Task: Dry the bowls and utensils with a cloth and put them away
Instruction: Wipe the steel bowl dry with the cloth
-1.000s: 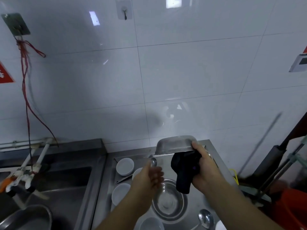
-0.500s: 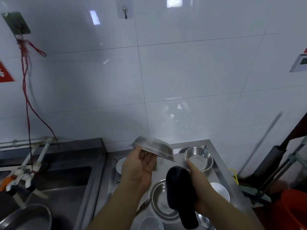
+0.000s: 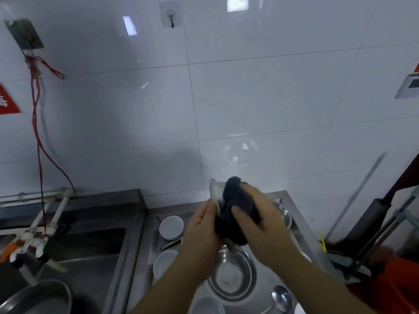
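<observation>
Steel bowl [image 3: 216,191], gripped on edge by left hand [image 3: 201,232] while right hand [image 3: 260,225] clutches the dark cloth [image 3: 233,214] against it, may slip onto the dishes below.

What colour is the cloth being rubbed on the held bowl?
Black, or very dark navy; the cloth shows in the head view.

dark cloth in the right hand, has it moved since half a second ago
Yes. The dark cloth has gone up from over the large steel bowl on the counter to press against the held steel bowl.
</observation>
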Demonstrator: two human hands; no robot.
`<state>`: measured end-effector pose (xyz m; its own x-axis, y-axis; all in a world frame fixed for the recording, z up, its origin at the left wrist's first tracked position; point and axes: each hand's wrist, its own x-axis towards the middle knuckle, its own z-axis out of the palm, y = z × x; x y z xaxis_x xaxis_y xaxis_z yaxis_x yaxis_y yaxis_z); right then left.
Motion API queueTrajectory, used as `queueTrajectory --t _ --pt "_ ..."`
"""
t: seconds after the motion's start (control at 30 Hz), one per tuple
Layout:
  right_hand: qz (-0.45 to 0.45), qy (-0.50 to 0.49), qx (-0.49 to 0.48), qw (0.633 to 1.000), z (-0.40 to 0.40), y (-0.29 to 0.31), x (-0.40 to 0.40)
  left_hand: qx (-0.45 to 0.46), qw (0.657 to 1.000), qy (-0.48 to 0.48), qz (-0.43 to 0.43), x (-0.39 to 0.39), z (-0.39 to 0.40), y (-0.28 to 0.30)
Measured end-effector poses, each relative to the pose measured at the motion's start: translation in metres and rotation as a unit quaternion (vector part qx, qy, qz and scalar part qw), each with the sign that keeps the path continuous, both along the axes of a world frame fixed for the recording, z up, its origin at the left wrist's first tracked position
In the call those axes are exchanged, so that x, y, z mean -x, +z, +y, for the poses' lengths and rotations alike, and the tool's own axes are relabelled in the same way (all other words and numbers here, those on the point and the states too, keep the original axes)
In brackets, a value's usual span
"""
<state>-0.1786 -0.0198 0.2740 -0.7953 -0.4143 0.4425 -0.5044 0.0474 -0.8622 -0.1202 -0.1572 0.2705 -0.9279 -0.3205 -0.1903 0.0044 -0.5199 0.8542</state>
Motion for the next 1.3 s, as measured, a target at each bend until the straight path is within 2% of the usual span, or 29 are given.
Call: queueTrajectory --t 0.07,0.1,0.27,0.37,0.43,0.53,0.67,0.8,0.9,1.0,1.13,1.3 --pt "0.150 0.017 -0.105 0.983 0.001 -0.005 -0.002 0.002 1.000 -0.020 0.013 -0.002 0.000 0.002" --pt "0.184 0.024 -0.134 0.973 0.002 -0.006 -0.003 0.008 0.999 -0.028 0.017 -0.003 -0.002 0.001" --pt "0.221 0.025 -0.163 0.961 0.008 0.001 0.005 0.016 0.995 -0.094 0.028 -0.008 -0.010 -0.003" --pt "0.201 0.004 -0.149 0.968 0.005 0.017 0.014 0.004 0.994 -0.109 0.026 -0.009 -0.010 -0.003" --pt "0.157 -0.016 -0.126 0.979 0.004 0.024 0.021 0.024 0.994 -0.105 0.023 -0.009 -0.009 -0.003" --pt "0.031 -0.014 -0.052 0.998 0.003 0.031 0.032 0.074 0.991 -0.111 0.024 -0.012 -0.012 -0.004" --pt "-0.157 -0.002 0.050 0.986 -0.001 0.035 0.050 0.114 0.986 -0.115 0.041 -0.018 -0.017 0.004" --pt "-0.310 -0.019 0.109 0.944 0.002 0.031 0.059 0.148 0.981 -0.113 0.061 -0.019 -0.023 0.018" --pt "-0.396 -0.025 0.163 0.903 0.005 0.016 0.058 0.122 0.985 -0.091 0.077 -0.017 -0.026 0.024" --pt "-0.480 -0.030 0.264 0.836 -0.001 -0.003 0.046 0.088 0.990 -0.061 0.089 -0.011 -0.023 0.025" --pt "-0.547 0.004 0.289 0.786 -0.015 -0.015 0.018 0.088 0.992 -0.006 0.085 -0.002 -0.012 0.022" --pt "-0.575 0.039 0.332 0.747 -0.027 -0.013 -0.009 0.138 0.986 0.062 0.067 0.013 -0.004 0.011"
